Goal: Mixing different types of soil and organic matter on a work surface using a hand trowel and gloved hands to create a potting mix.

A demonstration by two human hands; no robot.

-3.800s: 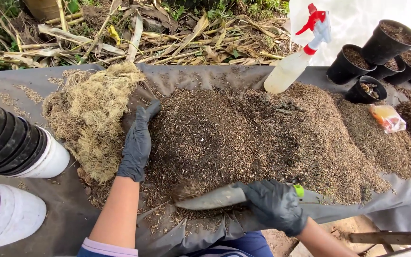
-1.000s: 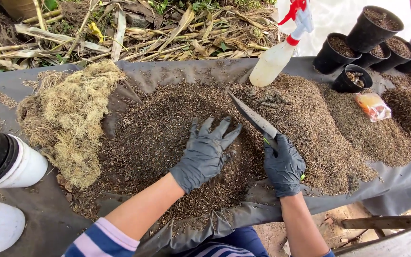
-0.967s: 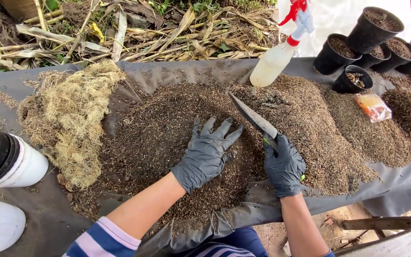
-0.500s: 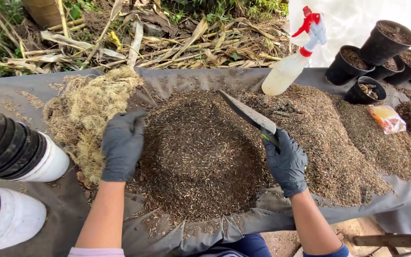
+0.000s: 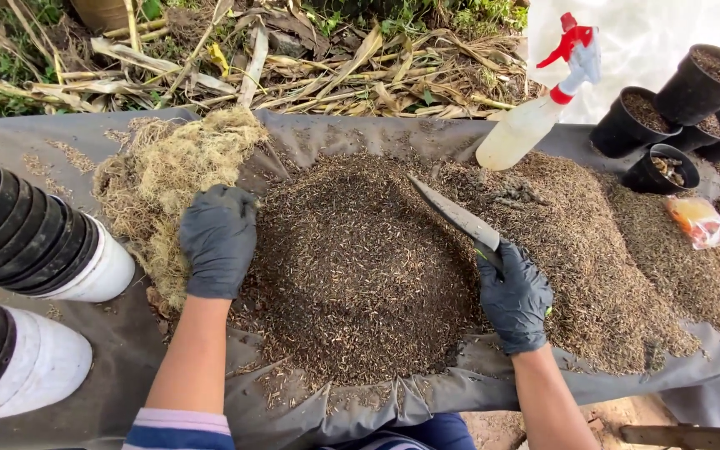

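Left hand (image 5: 218,242) moved left to one fibre clump (image 5: 172,179); right hand (image 5: 514,296) grips one trowel (image 5: 456,218).

Around your work: bottle, pots, packet, dry litter

At the far edge of the grey sheet (image 5: 60,137) you see a pale spray bottle (image 5: 535,117) with a red trigger, lying tilted; to its right, black pots filled with mix (image 5: 677,108) cluster together, and just below them a small clear packet (image 5: 699,221) rests on the heap. On your left lie two stacks of nested black pots in white outer pots (image 5: 39,242). Behind the sheet, dry leaves and stalks (image 5: 310,67) cover the ground.
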